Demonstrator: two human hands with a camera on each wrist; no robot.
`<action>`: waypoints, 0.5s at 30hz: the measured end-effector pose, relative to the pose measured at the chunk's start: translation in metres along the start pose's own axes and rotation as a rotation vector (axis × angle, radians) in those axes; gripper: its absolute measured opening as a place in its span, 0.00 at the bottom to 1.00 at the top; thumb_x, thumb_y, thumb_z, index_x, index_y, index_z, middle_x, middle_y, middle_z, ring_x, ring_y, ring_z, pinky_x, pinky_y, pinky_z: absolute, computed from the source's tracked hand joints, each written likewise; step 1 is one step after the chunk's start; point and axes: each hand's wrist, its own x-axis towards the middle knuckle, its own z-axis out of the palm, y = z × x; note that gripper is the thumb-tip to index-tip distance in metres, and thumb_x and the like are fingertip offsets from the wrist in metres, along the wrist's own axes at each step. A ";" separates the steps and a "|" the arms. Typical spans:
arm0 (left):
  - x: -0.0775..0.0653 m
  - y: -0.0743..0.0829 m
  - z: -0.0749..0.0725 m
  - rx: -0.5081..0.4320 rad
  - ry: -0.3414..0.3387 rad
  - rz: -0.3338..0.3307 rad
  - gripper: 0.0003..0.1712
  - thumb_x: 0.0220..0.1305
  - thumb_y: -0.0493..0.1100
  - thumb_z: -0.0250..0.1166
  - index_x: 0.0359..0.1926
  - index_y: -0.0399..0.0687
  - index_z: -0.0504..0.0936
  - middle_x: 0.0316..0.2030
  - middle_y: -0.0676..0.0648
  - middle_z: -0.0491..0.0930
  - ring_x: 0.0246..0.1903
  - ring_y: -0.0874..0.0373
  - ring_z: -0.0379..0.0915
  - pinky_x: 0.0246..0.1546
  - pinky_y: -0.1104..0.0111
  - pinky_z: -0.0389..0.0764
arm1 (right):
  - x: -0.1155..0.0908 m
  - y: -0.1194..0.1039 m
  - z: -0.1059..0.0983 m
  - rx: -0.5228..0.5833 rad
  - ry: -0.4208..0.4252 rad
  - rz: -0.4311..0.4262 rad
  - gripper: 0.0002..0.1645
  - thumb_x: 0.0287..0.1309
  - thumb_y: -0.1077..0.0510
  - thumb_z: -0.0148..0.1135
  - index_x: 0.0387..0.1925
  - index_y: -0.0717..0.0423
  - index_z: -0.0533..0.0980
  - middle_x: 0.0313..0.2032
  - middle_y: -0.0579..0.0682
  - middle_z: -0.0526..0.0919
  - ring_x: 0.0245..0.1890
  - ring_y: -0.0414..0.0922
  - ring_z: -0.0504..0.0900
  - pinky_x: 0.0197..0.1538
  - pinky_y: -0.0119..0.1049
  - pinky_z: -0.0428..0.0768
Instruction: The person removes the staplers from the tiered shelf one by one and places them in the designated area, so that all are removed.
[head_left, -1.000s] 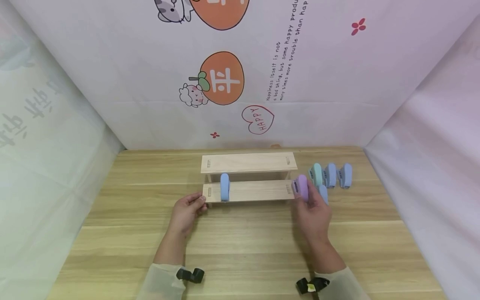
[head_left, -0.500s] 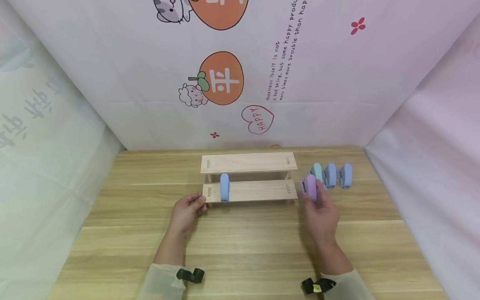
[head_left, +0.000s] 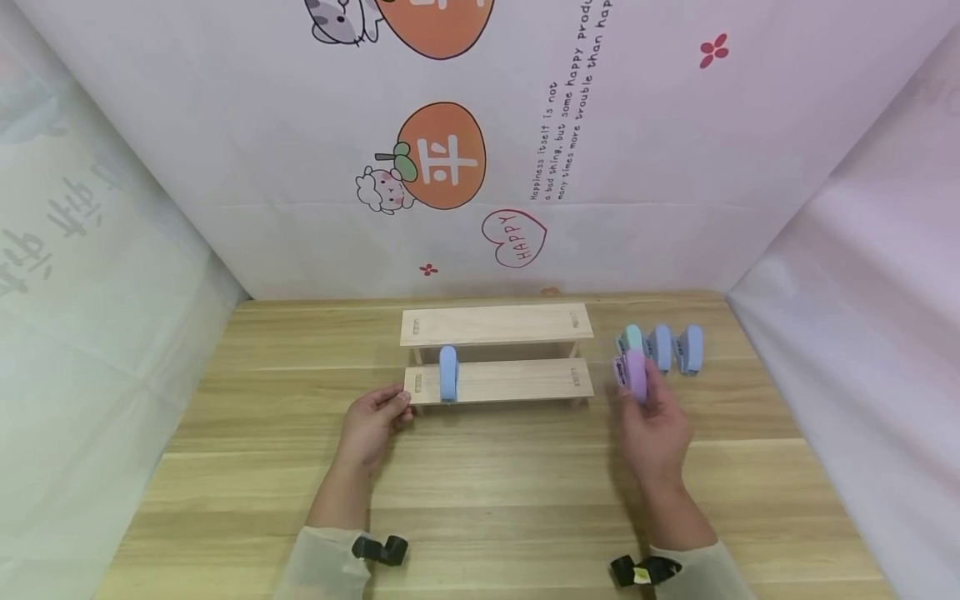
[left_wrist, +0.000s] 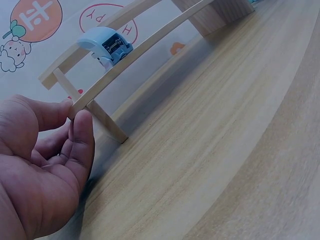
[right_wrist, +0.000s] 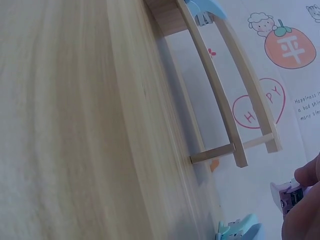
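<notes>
A two-tier wooden rack (head_left: 517,381) stands on the table with a light blue stapler (head_left: 447,373) upright on its lower front board. At that board's front left corner, my left hand (head_left: 372,425) pinches the edge between thumb and fingers; the left wrist view shows this grip on the rack's board (left_wrist: 145,47). To the right of the rack my right hand (head_left: 656,433) holds a purple stapler (head_left: 635,375). This stapler overlaps a mint green stapler (head_left: 631,337) in the head view. In the right wrist view the purple stapler (right_wrist: 289,196) shows only partly beside my fingers.
Two more blue staplers (head_left: 660,348) stand in a row beside the mint one, at the table's back right. A printed cloth (head_left: 322,208) rises behind the table (head_left: 480,483). The rack's upper board (head_left: 495,325) lies close to that cloth.
My right hand has moved right with the purple stapler, away from the rack's right end and towards the staplers there. It now hides a blue stapler seen earlier. My left hand stays put.
</notes>
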 end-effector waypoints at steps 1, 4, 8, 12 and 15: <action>0.000 0.000 0.000 0.003 -0.001 0.001 0.22 0.73 0.35 0.65 0.64 0.29 0.76 0.54 0.36 0.79 0.46 0.51 0.79 0.47 0.69 0.88 | 0.000 0.001 0.000 -0.010 0.002 -0.007 0.33 0.63 0.67 0.70 0.69 0.54 0.75 0.65 0.55 0.78 0.67 0.50 0.75 0.68 0.35 0.74; 0.000 0.001 0.000 0.006 -0.002 0.000 0.23 0.73 0.35 0.65 0.64 0.29 0.76 0.54 0.36 0.79 0.46 0.51 0.79 0.46 0.69 0.88 | 0.002 0.002 -0.002 -0.019 0.009 -0.017 0.33 0.62 0.68 0.70 0.68 0.53 0.75 0.65 0.55 0.78 0.67 0.50 0.75 0.68 0.36 0.74; 0.001 0.001 0.000 0.009 -0.003 0.003 0.23 0.73 0.35 0.65 0.64 0.29 0.76 0.55 0.36 0.79 0.45 0.52 0.80 0.47 0.69 0.88 | 0.002 -0.001 -0.005 -0.015 0.008 0.006 0.33 0.64 0.68 0.68 0.70 0.53 0.73 0.66 0.54 0.76 0.69 0.50 0.73 0.69 0.36 0.73; 0.001 0.001 0.000 0.012 0.000 0.009 0.23 0.73 0.36 0.66 0.64 0.28 0.76 0.55 0.35 0.79 0.45 0.52 0.80 0.47 0.69 0.88 | 0.003 -0.003 -0.008 -0.008 0.004 0.050 0.34 0.66 0.68 0.67 0.71 0.52 0.72 0.68 0.54 0.74 0.70 0.49 0.72 0.70 0.35 0.72; 0.001 0.001 -0.001 0.020 0.000 0.008 0.24 0.73 0.37 0.66 0.64 0.29 0.76 0.55 0.36 0.79 0.45 0.52 0.80 0.47 0.70 0.88 | 0.004 -0.002 -0.011 0.006 0.008 0.066 0.35 0.65 0.69 0.67 0.71 0.52 0.71 0.69 0.54 0.73 0.71 0.50 0.71 0.69 0.34 0.72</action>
